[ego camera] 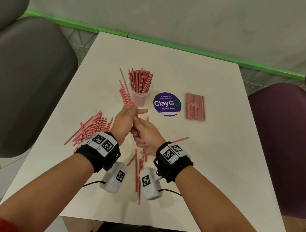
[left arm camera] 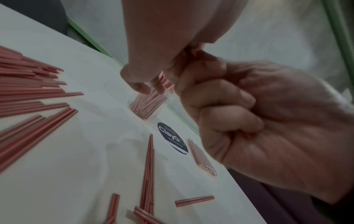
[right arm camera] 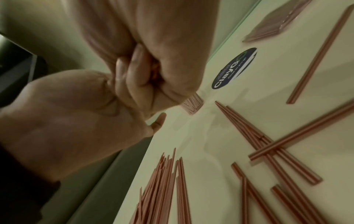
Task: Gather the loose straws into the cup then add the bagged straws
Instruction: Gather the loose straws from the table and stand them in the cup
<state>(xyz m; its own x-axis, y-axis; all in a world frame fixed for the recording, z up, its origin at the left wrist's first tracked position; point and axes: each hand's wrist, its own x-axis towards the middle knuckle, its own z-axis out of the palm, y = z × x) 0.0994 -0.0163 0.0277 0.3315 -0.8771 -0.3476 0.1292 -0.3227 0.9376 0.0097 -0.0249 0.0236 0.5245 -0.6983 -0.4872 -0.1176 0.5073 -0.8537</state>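
Head view shows us mid-way through the gathering: our left hand (ego camera: pixel 123 121) is wrapped round a bundle of loose straws (ego camera: pixel 125 95) that fans up and away beside the cup (ego camera: pixel 140 97), and our right hand (ego camera: pixel 146 133) is closed round the bundle's lower ends, the two hands touching just above the table (ego camera: pixel 218 157).

The cup stands left of the round purple sticker (ego camera: pixel 167 104) and already carries a full spray of straws. The bagged straws (ego camera: pixel 195 106) lie flat to the right of the sticker, untouched. A large pile (ego camera: pixel 92 127) of loose straws lies to the left of our left wrist, and a smaller scatter (ego camera: pixel 140 168) lies between our forearms.

To do this step well, we judge we should square the lower ends with the right hand until the uneven tips line up, then tip the bundle upright and lower it into the gap at the cup's near-left side. A slanted entry could catch the standing straws or tip the light cup.

Both wrist views are blurred and mostly filled with knuckles, so we cannot count the straws held or see their lower ends. The cup's base and how much room is left inside are hard to make out, and our wrists cover part of the pile and scatter.
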